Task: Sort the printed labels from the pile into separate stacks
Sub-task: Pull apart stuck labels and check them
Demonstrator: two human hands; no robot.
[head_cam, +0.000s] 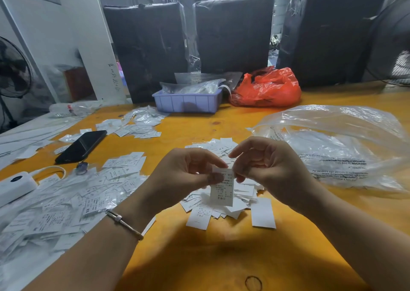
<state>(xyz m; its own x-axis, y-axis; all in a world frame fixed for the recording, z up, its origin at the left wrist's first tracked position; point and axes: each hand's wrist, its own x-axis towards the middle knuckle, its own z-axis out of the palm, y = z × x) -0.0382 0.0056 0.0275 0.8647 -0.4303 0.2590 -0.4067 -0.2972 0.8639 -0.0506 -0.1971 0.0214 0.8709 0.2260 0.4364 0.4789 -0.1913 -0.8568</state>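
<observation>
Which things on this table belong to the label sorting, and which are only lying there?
Belong to the job:
held label, pinched by left hand and right hand
central pile of labels
spread of labels on the left
smaller group farther back

Just lying about:
black phone
white device with cable
purple tray
red plastic bag
clear plastic bag
rubber band

Phone (pixel 81 146) left of label pile (pixel 221 204)

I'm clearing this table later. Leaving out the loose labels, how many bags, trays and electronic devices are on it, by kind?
Orange plastic bag: 1
Large clear plastic bag: 1
Lilac tray: 1
Black phone: 1
White device with cable: 1
Total: 5
</observation>
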